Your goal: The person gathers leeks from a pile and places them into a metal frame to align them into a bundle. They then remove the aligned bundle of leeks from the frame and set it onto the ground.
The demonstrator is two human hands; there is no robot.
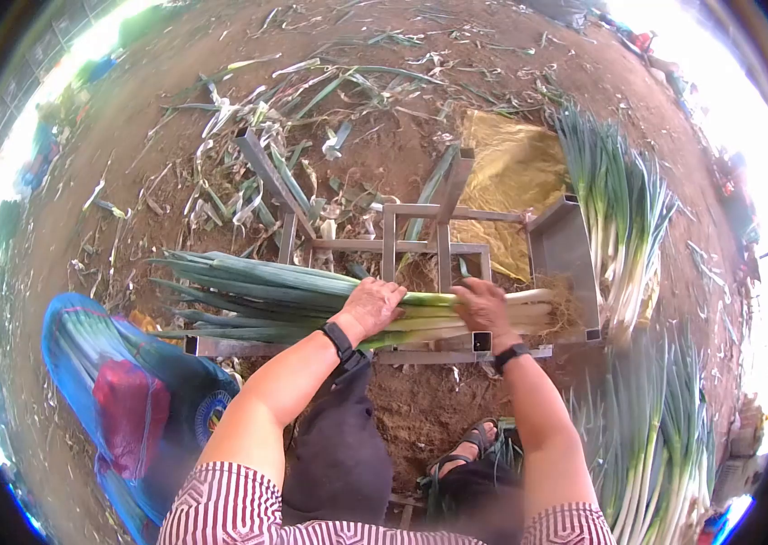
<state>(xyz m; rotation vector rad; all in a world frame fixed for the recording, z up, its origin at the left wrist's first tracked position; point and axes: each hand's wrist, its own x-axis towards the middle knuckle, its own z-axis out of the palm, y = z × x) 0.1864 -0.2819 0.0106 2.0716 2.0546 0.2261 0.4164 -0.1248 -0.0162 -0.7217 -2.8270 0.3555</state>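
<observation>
From where I stood, the person sat over a low metal frame [438, 243] set on the dirt floor. A bundle of long green onions [266, 295] lay across it, leaves trailing to their left and white shanks running right toward the frame's upright end plate [566, 254]. The left hand [370, 304] lay palm-down on the middle of the bundle, fingers spread, pressing rather than clasping. The right hand [484, 304] sat just beside it on the shanks with its fingers bent over the far side, and I could not tell whether they closed round the stalks. It looked to me like squaring the bundle up. Doing that well would mean flat, even pressure from both palms, root ends nudged level against the plate, and no crushing of the leaves where they overhung the frame. The root ends were lost in a brown tangle by the plate, so I could not judge how level they were. The bundle's underside and the rails bearing it were hidden. Glare washed out the edges of the yard, and a blue mesh bag [121, 391] at the left held something red that I could not make out.
</observation>
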